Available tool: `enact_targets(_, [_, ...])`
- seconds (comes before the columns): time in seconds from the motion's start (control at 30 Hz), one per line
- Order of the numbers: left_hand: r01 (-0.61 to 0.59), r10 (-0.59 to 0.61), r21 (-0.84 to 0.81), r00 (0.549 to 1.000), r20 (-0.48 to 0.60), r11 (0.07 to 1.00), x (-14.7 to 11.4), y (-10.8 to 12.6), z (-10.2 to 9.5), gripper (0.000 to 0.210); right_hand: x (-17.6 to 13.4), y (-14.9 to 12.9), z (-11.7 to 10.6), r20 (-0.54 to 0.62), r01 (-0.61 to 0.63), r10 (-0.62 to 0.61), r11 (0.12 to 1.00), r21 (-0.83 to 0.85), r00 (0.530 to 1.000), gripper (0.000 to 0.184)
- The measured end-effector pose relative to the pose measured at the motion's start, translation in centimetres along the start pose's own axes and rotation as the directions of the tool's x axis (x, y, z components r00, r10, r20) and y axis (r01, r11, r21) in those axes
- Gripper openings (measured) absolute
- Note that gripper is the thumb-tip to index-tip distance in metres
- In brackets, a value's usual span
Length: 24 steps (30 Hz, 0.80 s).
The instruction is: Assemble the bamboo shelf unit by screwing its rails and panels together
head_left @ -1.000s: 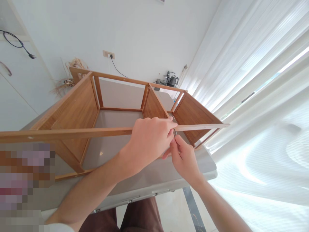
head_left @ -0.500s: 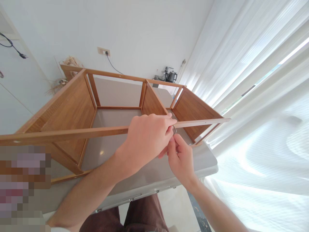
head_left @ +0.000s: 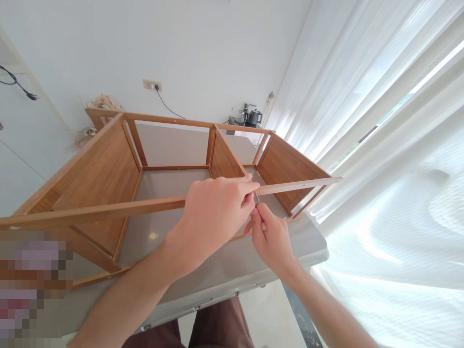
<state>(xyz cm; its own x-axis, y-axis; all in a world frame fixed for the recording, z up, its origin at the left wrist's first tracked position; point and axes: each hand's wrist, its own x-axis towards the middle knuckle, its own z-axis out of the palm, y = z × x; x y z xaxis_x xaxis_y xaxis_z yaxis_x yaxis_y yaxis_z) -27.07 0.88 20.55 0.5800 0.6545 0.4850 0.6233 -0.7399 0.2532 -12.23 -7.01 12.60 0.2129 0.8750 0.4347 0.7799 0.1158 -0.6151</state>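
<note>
A wooden frame [head_left: 152, 208] with brown panels and thin rails lies on a light grey table [head_left: 159, 232]. My left hand [head_left: 215, 212] is closed round its near top rail, close to where the middle divider meets it. Just below that rail, my right hand [head_left: 270, 237] pinches a small bent metal hex key [head_left: 257, 198]. Its upper end reaches the underside of the rail beside my left fingertips. The fingers of my left hand partly cover the joint, and most of the key is hidden in my right hand.
White curtains [head_left: 380, 183] hang along the right side. Behind the frame, a dark kettle [head_left: 254, 117] stands near the wall by a socket [head_left: 152, 85] with a plugged-in cord. Dried stalks [head_left: 101, 102] are at the back left. A blurred-out patch covers the lower left.
The view has tilted a little, so the frame sits slightly lower and further left. My right hand has turned slightly on the hex key; my left hand keeps its hold on the rail.
</note>
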Motion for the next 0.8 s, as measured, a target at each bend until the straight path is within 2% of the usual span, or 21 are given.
enact_targets(0.33, [-0.022, 0.022, 0.015, 1.0, -0.014, 1.0, 0.0, -0.1, 0.2, 0.029, 0.5, 0.0, -1.6, 0.057, 0.07, -0.064, 0.992, -0.107, 0.996, 0.024])
enact_targets(0.8, [0.013, -0.013, 0.014, 1.0, 0.009, 1.0, 0.0, 0.4, -0.1, 0.031, 0.5, -0.5, -1.1, 0.077, 0.09, -0.082, 0.991, -0.101, 0.994, 0.027])
